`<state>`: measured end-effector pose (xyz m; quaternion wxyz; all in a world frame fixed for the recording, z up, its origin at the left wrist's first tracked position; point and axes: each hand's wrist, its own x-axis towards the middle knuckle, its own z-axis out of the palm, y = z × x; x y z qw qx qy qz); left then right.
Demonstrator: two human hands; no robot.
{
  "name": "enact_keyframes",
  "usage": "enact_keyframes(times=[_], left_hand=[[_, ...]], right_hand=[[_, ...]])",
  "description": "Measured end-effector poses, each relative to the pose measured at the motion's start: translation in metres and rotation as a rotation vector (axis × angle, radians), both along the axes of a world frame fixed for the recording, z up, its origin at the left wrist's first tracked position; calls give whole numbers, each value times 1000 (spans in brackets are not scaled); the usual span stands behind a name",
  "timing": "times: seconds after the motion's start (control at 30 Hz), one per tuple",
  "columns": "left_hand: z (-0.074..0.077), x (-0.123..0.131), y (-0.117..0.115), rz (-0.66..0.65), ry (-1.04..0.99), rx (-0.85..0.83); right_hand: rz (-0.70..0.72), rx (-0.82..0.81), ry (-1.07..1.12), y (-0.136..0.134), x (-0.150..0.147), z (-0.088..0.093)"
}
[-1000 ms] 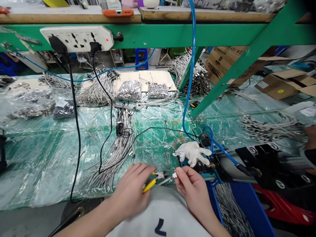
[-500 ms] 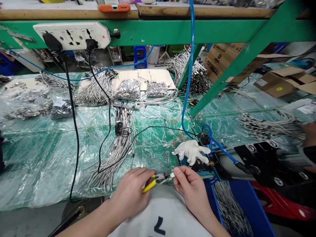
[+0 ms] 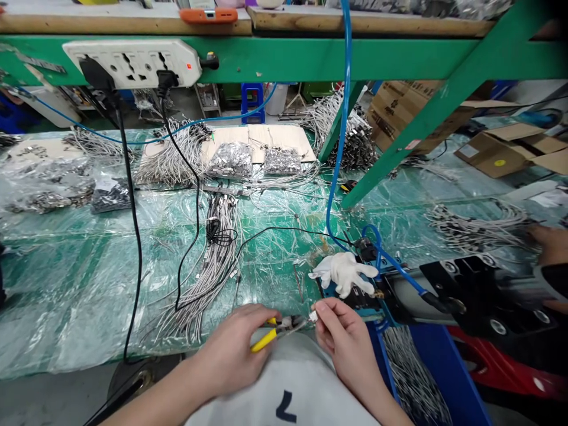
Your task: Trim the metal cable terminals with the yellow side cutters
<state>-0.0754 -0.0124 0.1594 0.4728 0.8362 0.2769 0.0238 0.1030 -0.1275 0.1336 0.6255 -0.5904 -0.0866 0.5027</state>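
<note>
My left hand is closed around a pair of yellow-handled pliers, whose metal jaws point right, toward my other hand. Between thumb and fingertips, my right hand pinches the end of a grey cable with a small white connector on it. The cable runs left beside the plier jaws; whether the jaws touch it I cannot tell. Beyond my right hand a white glove lies on a blue machine. A bundle of grey cables lies on the table, farther off to the left.
A blue bin with many cables stands at lower right, beneath a dark pneumatic machine. A blue air hose hangs in front of the green frame. Black cords drop from the power strip. Another person's hand is at far right.
The pliers and my left hand have shifted slightly left, opening a gap between the jaws and the white connector. At far right the other person's hand has come further into view by the cables.
</note>
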Motion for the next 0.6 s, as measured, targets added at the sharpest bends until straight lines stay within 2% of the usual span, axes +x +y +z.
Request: enact_keyframes(times=[0.07, 0.13, 0.23, 0.3, 0.43, 0.53, 0.6], left_hand=[[3, -3, -1, 56, -19, -23], [10, -5, -5, 87, 3, -132], [18, -5, -13, 68, 88, -320], [20, -3, -17, 76, 131, -352], [14, 1, -19, 134, 140, -380], [6, 1, -23, 173, 101, -417], [-1, 1, -27, 227, 83, -398]], right_hand=[[-33, -9, -5, 0, 1, -1], [-24, -8, 4, 0, 1, -1], [11, 15, -29, 0, 0, 0], [41, 36, -85, 0, -2, 2], [112, 14, -252, -2, -5, 6], [164, -41, -444, -2, -6, 4], [214, -76, -487, -1, -5, 1]])
